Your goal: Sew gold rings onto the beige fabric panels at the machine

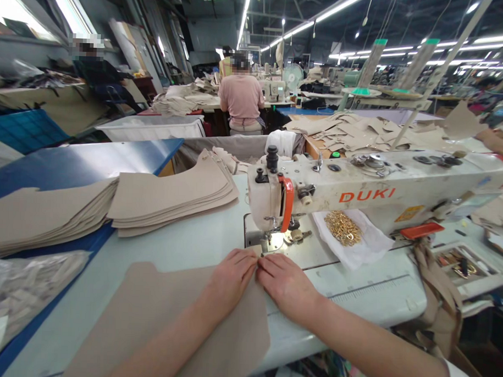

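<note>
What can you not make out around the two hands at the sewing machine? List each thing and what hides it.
Head view:
- Needle: behind the sewing machine head.
- Fabric piece edge: under left hand and right hand.
- Gold parts: too small.
- Faces: blurred.

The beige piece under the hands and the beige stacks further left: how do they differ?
The beige piece is a single layer lying flat, both hands pressing its edge near the needle; the stacks hold many layers and no hand touches them. The piece lies on the pale machine table; one stack reaches onto the blue surface. Both share the colour.
</note>
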Demonstrator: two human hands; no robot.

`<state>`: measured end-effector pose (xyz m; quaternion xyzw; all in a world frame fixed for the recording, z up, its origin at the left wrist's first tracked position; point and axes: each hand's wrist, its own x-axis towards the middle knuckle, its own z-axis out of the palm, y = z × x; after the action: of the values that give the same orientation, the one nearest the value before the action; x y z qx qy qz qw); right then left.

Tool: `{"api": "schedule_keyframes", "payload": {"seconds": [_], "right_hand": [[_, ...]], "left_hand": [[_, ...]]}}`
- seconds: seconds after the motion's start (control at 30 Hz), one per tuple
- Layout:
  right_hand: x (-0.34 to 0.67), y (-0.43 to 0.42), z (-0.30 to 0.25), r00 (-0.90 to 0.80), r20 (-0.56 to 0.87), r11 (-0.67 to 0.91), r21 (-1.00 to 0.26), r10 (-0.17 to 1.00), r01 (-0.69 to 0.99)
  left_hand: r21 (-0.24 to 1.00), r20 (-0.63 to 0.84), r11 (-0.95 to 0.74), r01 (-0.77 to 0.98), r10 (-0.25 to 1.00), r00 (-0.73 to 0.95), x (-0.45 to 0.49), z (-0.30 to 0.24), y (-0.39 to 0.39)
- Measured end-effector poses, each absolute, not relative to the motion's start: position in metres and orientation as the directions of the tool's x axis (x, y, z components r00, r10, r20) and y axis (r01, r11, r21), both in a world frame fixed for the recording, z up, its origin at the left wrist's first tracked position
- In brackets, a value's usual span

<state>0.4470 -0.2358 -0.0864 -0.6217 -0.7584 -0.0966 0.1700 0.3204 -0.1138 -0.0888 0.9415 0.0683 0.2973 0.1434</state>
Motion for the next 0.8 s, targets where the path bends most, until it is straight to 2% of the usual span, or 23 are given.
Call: {"api": "schedule_keyframes", "payload": {"seconds": [0.37,0.57,0.8], "right_hand": [[0.454,-0.233,-0.088,-0.202,0.367,0.232,-0.039,0.908,0.972],[0.473,-0.23,-0.086,-0.17,0.351,0.194,-0.032,0.921,0.981],[0.484,-0.226,-0.087,-0.117,0.352,0.144,-0.052,0.929,0.988]], "left_hand": [[0.279,0.544,-0.957,0.076,0.223,0.809,0.324,-0.089,-0.116],[0.251,0.545,-0.966,0.058,0.191,0.816,0.346,-0.092,-0.111],[0.294,0.547,-0.955,0.032,0.196,0.814,0.363,-0.094,-0.102]]}}
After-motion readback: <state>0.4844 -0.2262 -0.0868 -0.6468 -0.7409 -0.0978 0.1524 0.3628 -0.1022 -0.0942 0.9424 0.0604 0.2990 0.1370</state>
